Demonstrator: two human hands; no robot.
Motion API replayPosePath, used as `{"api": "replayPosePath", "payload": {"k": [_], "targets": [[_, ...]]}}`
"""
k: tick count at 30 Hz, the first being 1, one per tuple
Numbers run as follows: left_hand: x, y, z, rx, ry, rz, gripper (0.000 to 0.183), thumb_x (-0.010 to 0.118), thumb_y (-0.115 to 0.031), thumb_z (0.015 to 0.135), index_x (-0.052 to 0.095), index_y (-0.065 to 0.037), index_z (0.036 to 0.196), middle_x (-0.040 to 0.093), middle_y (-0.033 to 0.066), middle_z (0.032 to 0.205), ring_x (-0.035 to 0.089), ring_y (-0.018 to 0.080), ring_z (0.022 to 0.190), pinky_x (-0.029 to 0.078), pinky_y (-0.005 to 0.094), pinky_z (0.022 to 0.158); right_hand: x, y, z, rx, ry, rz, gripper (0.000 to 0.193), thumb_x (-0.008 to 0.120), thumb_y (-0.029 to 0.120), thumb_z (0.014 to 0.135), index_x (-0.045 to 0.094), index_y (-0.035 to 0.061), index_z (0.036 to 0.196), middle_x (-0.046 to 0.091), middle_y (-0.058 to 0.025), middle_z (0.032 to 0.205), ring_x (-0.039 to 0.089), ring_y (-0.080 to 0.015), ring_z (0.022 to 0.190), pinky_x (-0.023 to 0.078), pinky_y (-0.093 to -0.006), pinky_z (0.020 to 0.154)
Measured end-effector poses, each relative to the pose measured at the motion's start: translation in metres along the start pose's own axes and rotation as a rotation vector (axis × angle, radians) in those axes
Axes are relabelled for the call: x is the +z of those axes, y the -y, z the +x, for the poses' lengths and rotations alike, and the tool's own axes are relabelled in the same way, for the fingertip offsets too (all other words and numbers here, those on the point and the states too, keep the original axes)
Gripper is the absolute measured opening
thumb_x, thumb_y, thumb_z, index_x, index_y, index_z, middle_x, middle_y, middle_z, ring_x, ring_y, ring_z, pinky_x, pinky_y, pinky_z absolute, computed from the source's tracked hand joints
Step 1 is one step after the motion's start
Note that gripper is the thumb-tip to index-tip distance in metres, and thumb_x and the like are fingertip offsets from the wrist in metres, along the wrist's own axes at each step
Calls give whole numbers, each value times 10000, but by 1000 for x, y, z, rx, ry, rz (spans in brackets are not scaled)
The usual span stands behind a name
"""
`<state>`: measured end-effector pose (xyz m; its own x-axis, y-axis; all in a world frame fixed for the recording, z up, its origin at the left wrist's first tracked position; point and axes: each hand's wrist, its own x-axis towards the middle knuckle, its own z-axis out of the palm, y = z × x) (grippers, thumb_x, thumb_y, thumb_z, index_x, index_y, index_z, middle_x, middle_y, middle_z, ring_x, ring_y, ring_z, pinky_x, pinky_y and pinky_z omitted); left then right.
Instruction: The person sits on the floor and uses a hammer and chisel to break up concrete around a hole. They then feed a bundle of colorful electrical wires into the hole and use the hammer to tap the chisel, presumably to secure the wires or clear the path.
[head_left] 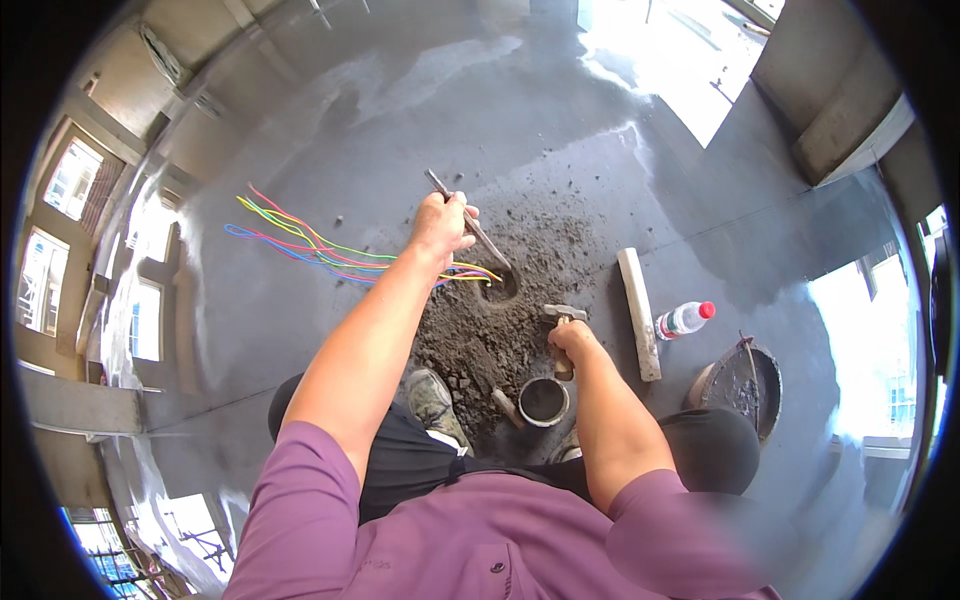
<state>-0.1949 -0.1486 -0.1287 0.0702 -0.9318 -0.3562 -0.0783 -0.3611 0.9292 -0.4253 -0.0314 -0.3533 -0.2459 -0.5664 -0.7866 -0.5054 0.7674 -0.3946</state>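
My left hand (pixel 441 226) is closed around a long metal chisel (pixel 488 244), which slants down to the right. The chisel's lower end reaches into a small hole (pixel 500 290) in the concrete floor. Out of the hole come several coloured wires (pixel 335 258), red, yellow, green and blue, lying across the floor to the left. In my right hand (pixel 572 341) is a hammer (pixel 565 311), gripped by its wooden handle, its head just right of the hole and apart from the chisel. Loose grey rubble (pixel 480 335) surrounds the hole.
By my shoes (pixel 435 405) stands a round container (pixel 543 401) of dark material, with a short handled tool (pixel 508 408) beside it. To the right lie a pale bar (pixel 639 315) and a clear bottle (pixel 685 320) with a red cap. Farther right is a dirty bucket (pixel 738 385).
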Motion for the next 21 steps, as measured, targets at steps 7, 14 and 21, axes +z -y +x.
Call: {"api": "replayPosePath", "payload": {"k": [7, 14, 21], "targets": [[24, 96, 64, -167, -65, -106, 257, 524, -303, 983, 563, -53, 1030, 595, 100, 1042, 576, 239, 954, 512, 480, 875, -39, 3, -40, -21, 108, 83, 168, 692, 138, 818, 654, -23, 789, 644, -127, 710, 609, -233, 573, 492, -411, 506], [41, 164, 79, -179, -188, -305, 257, 581, -331, 1006, 614, -79, 972, 667, 47, 917, 594, 127, 759, 512, 288, 665, -55, 25, -47, -73, 113, -316, 224, 682, 170, 788, 660, -52, 762, 659, -144, 668, 671, -239, 608, 537, -396, 564], [49, 194, 67, -162, -220, -394, 263, 569, -313, 1016, 650, -66, 971, 686, 54, 953, 646, 159, 846, 550, 323, 730, -48, -8, -35, 62, 229, -52, 199, 667, 138, 791, 628, -53, 831, 680, -137, 710, 704, -254, 615, 566, -397, 570]]}}
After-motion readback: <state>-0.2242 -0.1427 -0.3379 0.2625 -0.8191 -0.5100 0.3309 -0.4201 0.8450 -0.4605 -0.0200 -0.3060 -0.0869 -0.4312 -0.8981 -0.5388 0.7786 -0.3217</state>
